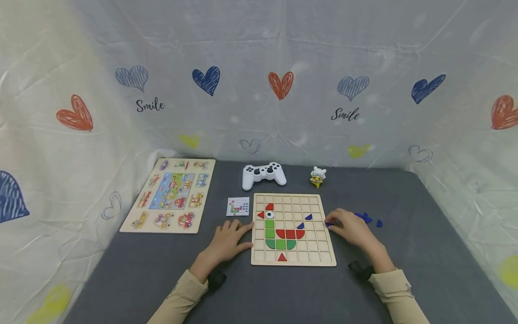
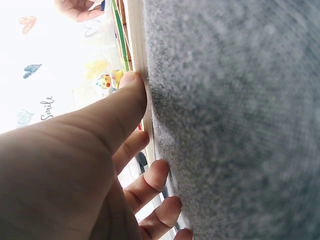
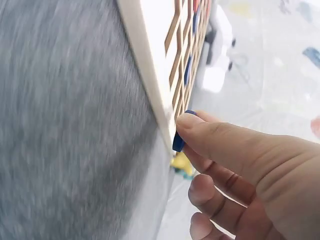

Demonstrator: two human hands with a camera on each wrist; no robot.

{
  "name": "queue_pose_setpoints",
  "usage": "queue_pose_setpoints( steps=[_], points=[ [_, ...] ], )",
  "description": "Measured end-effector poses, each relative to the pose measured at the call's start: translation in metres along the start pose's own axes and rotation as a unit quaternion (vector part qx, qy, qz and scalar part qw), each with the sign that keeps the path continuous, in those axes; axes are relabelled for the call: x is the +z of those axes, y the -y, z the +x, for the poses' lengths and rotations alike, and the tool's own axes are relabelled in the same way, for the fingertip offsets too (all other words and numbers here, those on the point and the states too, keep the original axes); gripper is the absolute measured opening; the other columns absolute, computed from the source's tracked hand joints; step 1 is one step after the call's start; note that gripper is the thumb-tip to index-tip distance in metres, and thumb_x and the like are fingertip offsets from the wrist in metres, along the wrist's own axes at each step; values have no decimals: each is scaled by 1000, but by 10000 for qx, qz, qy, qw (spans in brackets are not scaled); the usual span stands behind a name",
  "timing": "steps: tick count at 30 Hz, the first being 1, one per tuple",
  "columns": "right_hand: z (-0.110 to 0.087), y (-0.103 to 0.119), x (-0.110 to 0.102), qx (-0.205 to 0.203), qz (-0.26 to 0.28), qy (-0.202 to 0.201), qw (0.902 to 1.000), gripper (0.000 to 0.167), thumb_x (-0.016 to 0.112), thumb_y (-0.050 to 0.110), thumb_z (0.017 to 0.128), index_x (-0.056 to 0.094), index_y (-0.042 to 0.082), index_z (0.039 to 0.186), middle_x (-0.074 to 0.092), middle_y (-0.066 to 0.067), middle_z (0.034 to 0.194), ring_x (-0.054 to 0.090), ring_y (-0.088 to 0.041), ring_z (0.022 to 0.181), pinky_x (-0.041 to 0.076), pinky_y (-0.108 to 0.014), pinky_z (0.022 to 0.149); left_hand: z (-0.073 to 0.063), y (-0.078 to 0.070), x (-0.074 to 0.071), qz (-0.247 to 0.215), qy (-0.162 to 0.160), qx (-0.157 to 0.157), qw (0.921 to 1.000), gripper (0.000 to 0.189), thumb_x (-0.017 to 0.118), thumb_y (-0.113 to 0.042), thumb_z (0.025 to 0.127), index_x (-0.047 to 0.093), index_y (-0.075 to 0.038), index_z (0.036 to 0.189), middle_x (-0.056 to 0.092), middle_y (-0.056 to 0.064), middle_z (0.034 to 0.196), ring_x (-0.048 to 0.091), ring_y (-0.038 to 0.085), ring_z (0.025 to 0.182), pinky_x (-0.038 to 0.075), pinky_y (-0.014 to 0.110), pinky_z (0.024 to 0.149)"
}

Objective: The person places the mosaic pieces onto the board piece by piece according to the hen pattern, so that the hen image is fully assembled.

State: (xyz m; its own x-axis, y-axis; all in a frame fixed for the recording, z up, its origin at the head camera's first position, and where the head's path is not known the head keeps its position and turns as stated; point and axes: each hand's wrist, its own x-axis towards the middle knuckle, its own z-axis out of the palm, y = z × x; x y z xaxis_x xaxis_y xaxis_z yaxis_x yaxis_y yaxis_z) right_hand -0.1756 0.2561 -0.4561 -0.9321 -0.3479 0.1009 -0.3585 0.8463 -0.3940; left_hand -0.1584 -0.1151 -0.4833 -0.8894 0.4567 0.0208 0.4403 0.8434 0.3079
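Observation:
A wooden grid board (image 1: 311,258) lies on the table, with red, green and blue shaped tiles set in its squares in a bird-like pattern. At its left edge, my left hand (image 1: 229,240) rests with thumb and index fingertip touching the rim; the left wrist view shows its fingers spread along the side. My right hand (image 1: 351,227) is at the board's right edge, pinching a blue tile (image 3: 183,131) between thumb and index finger. Several loose blue tiles (image 1: 365,218) lie on the table beyond that hand. A printed pattern card (image 1: 238,206) lies left of the board.
Behind the board are a white game controller (image 1: 264,174) and a small yellow-and-white figurine (image 1: 318,176). A wooden picture puzzle (image 1: 171,193) with vehicles lies at the left. Hanging sheets printed with hearts (image 1: 281,85) enclose the grey table (image 1: 283,297).

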Motion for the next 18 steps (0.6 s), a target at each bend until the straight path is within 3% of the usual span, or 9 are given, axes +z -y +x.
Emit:
queue_pose_setpoints(
  steps=[8, 14, 18],
  points=[
    [4, 12, 8, -309, -88, -95, 9994, 15, 72, 11, 80, 68, 16, 94, 61, 2, 89, 57, -12, 74, 43, -29, 61, 1, 0, -1, -34, 20, -4, 10000, 60, 59, -46, 86, 46, -20, 138, 47, 7, 104, 37, 23, 88, 32, 43, 74],
    [9, 21, 12, -348, -109, 103, 9993, 15, 72, 13, 81, 68, 17, 94, 60, 3, 88, 49, -7, 66, 39, -26, 58, 1, 0, 1, 53, 36, -11, 10000, 60, 59, -48, 86, 46, -22, 138, 47, 6, 103, 37, 22, 87, 32, 42, 73],
    [14, 26, 14, -503, -155, 142, 9985, 14, 72, 14, 80, 67, 18, 93, 61, 4, 90, 53, -8, 70, 41, -28, 61, 1, 1, 2, 45, 21, 1, 10000, 60, 59, -48, 86, 46, -21, 138, 47, 7, 102, 37, 22, 86, 31, 41, 72]
  ],
)
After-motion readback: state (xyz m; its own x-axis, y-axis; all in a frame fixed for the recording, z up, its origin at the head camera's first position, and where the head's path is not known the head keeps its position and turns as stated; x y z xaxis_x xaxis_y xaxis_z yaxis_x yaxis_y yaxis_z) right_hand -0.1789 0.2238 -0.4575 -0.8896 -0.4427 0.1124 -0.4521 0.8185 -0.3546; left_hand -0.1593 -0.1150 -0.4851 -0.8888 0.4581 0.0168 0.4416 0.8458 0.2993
